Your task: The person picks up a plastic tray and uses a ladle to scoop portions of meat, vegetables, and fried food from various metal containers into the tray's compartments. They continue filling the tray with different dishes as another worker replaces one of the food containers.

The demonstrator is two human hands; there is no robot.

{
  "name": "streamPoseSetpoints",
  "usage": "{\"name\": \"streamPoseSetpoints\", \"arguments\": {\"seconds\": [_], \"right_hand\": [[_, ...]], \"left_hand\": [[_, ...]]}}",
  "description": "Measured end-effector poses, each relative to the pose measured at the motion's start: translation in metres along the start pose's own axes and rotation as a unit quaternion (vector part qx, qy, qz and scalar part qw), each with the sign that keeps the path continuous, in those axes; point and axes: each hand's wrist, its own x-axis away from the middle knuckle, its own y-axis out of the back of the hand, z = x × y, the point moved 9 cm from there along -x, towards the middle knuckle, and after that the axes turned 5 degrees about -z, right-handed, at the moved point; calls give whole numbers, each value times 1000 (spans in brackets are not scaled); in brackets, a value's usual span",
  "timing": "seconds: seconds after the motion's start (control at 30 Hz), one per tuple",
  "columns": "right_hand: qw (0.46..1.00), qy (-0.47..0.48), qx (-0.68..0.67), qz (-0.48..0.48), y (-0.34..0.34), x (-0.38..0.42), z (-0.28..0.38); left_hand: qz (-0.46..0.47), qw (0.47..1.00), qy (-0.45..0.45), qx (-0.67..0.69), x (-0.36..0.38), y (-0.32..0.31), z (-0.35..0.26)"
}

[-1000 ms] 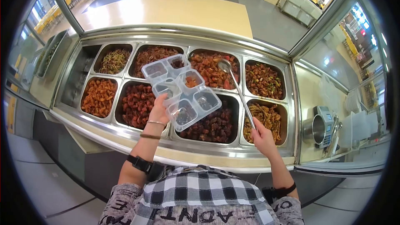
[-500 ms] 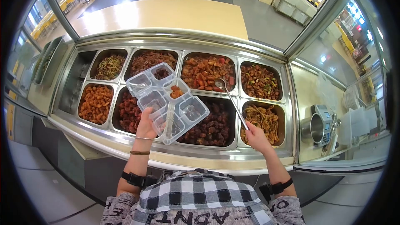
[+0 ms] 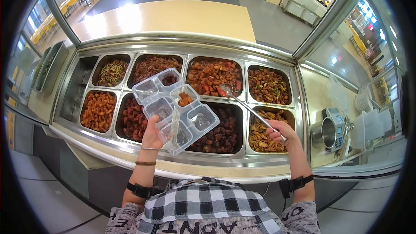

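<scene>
My left hand (image 3: 154, 135) grips the lower left edge of a clear plastic compartment meal box (image 3: 177, 115). One far compartment holds dark food (image 3: 169, 79), and another holds a few orange-brown pieces (image 3: 185, 99). My right hand (image 3: 280, 132) is closed around the handle of a long metal ladle (image 3: 255, 114). The ladle's bowl (image 3: 226, 89) rests at the lower right of the pan of reddish chunky stew (image 3: 212, 76), with a reddish piece at it. Below the box, a pan of dark glazed meat (image 3: 216, 136) is partly covered.
Other steel pans hold orange cubes (image 3: 99, 110), green strips (image 3: 113, 73), shredded meat (image 3: 156, 66), red meat (image 3: 132, 121), diced meat with greens (image 3: 268, 86) and yellowish slices (image 3: 264, 134). To the right stand a steel pot (image 3: 324, 133) and a digital scale (image 3: 334, 123). Glass panels surround the counter.
My right hand has moved right and up along with the ladle handle, which now slants more. The ladle bowl has shifted slightly left and down in the stew. The meal box has barely moved.
</scene>
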Motion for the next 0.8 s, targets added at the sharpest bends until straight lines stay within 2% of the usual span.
{"name": "streamPoseSetpoints", "arguments": {"seconds": [0.03,0.1,0.17,0.23,0.3,0.37,0.4,0.47,0.5,0.57,0.63,0.67,0.7,0.77,0.8], "right_hand": [[1000,0,1,1,4,-5,-3],[983,-18,-167,69,-4,-12,-8],[983,-17,-172,68,-7,-14,-6],[990,57,-120,46,-16,-15,13],[991,76,-92,53,-25,-30,26],[984,174,42,-21,-24,-48,46],[983,175,42,-20,-28,-60,49],[930,242,243,-131,-20,-82,63],[930,244,242,-131,-19,-98,60],[782,372,456,-203,-22,-115,72],[610,445,603,-258,-47,-109,67],[657,373,600,-263,-39,-120,57],[658,372,600,-262,-37,-123,55],[666,425,572,-219,-35,-138,47],[638,456,579,-224,-31,-143,47]], "left_hand": [[4,1000,11,4,1,-1,1],[-2,1000,2,1,5,-2,0],[-9,1000,-5,-2,6,1,0],[-1,1000,-2,8,4,4,1],[-8,1000,-2,10,4,7,1],[-12,1000,-4,9,5,7,0],[-11,1000,-10,5,7,5,-1],[-8,1000,-18,-2,11,2,-3],[-19,1000,-21,-5,14,2,-4],[-30,999,-26,-9,19,1,-6],[-19,999,-33,-5,22,-2,-7],[-19,999,-32,-5,21,-1,-7],[-6,999,-33,-4,20,-1,-7],[6,999,-33,-3,19,2,-6],[-3,1000,-21,2,16,7,-3]]}}
